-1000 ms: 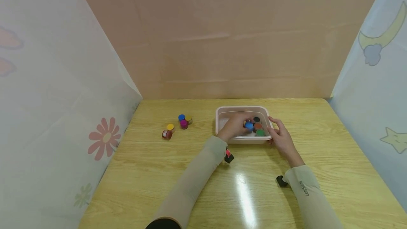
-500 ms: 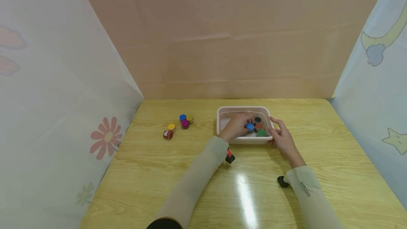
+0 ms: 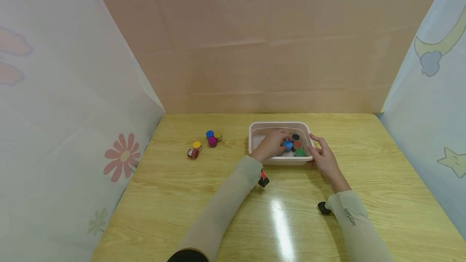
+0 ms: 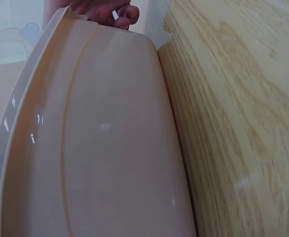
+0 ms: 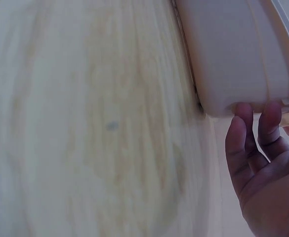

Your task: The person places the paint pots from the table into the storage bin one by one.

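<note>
Inside the tub (image 3: 287, 158), our left hand (image 3: 270, 144) bends its fingers beside the blue jar (image 3: 287, 145), gripping what we cannot tell. Our right hand (image 3: 324, 161) pinches the tub's right end, where a careless tug could topple the green jar (image 3: 299, 152).

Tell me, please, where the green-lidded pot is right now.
In the head view, the green-lidded pot sits in the tray's near right corner, just nearer than the orange-brown-lidded pot, left of the right hand.

Brn backdrop (image 3: 269, 43), 1 moon print (image 3: 445, 41)
</note>
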The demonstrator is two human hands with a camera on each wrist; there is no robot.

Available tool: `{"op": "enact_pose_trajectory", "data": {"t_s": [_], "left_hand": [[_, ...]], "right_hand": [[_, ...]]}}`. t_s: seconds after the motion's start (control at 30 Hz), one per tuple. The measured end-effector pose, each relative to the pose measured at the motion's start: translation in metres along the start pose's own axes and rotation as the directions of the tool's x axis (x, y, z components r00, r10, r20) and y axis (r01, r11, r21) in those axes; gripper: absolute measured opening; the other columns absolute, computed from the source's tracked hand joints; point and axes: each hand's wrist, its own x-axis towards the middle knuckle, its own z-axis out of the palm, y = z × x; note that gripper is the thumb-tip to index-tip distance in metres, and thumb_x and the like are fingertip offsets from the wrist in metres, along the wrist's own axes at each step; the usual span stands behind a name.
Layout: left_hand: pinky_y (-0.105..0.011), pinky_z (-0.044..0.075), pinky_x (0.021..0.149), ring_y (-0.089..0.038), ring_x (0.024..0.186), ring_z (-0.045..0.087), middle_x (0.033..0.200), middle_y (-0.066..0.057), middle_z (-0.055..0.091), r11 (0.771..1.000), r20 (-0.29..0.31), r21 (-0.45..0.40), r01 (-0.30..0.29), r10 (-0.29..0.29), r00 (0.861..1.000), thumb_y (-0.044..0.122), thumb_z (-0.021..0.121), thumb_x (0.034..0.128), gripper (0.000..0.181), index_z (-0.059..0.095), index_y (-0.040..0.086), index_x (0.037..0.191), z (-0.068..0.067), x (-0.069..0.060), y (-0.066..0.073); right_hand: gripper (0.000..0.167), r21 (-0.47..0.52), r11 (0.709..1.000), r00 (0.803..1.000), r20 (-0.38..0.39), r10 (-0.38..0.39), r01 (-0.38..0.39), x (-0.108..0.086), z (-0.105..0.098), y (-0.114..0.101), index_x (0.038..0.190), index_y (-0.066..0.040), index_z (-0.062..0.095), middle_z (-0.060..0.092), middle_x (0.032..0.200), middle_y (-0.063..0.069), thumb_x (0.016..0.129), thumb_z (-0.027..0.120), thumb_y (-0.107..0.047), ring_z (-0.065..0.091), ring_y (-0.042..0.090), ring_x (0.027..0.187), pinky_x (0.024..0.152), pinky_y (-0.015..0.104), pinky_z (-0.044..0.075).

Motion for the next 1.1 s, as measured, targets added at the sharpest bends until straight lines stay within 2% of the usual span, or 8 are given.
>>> {"op": "enact_pose_trajectory", "data": {"t_s": [0.33,0.57,0.73,0.8,0.97,1.1], "left_hand": [[-0.022,0.05,0.103,-0.011,0.117,0.06,0.13,0.003,0.066,1.0,0.02,-0.006,0.011,-0.011,1.0,0.009,0.072,0.0968,0.032,0.07,0.017,0.128,-0.001,-0.001,0.001],[-0.017,0.048,0.09,-0.016,0.111,0.061,0.13,0.004,0.065,0.999,0.019,-0.054,0.004,-0.003,1.0,0.009,0.07,0.0977,0.032,0.069,0.017,0.129,-0.004,-0.002,0.0],[-0.02,0.051,0.094,-0.014,0.111,0.062,0.128,0.004,0.066,0.998,0.024,-0.057,0.042,-0.04,0.999,0.014,0.07,0.0991,0.03,0.068,0.021,0.128,-0.007,-0.002,-0.001],[-0.021,0.053,0.094,-0.012,0.112,0.062,0.128,0.005,0.066,0.996,0.025,-0.067,0.065,-0.064,0.998,0.015,0.069,0.0997,0.03,0.068,0.022,0.129,-0.01,-0.004,-0.002],[-0.02,0.054,0.091,-0.012,0.114,0.064,0.131,0.004,0.066,0.992,0.003,-0.113,0.061,-0.061,0.998,0.013,0.067,0.1006,0.034,0.066,0.019,0.134,-0.022,-0.01,-0.008],[-0.019,0.054,0.089,-0.01,0.106,0.065,0.125,0.003,0.067,0.996,-0.047,-0.062,0.059,-0.062,0.997,0.016,0.069,0.1004,0.033,0.067,0.018,0.133,-0.035,-0.015,-0.014]], "right_hand": [[0.059,-0.023,0.999,0.999,0.006,0.038,-0.038,0.0,-0.001,0.003,0.164,-0.011,0.025,0.064,0.12,0.04,0.112,0.044,-0.03,0.063,0.018,0.067,0.061,0.032,0.057],[0.059,-0.028,0.999,0.999,0.008,0.035,-0.035,0.0,-0.001,-0.003,0.165,-0.014,0.025,0.064,0.121,0.038,0.112,0.044,-0.033,0.063,0.017,0.068,0.062,0.031,0.056],[0.058,-0.022,0.999,1.0,0.009,0.03,-0.03,0.0,-0.001,-0.003,0.164,-0.013,0.025,0.064,0.121,0.04,0.112,0.044,-0.031,0.063,0.017,0.067,0.061,0.032,0.056],[0.058,-0.021,0.999,0.999,0.01,0.032,-0.031,0.001,-0.001,-0.002,0.164,-0.013,0.025,0.064,0.122,0.04,0.112,0.044,-0.03,0.063,0.018,0.067,0.061,0.032,0.056],[0.058,-0.022,0.999,1.0,0.007,0.028,-0.028,0.001,0.0,-0.002,0.164,-0.012,0.025,0.063,0.123,0.04,0.112,0.044,-0.03,0.064,0.019,0.067,0.061,0.032,0.057],[0.058,-0.021,0.999,1.0,0.003,0.031,-0.031,-0.001,0.0,-0.003,0.164,-0.012,0.025,0.063,0.123,0.04,0.112,0.044,-0.031,0.063,0.018,0.067,0.062,0.032,0.057]]}}
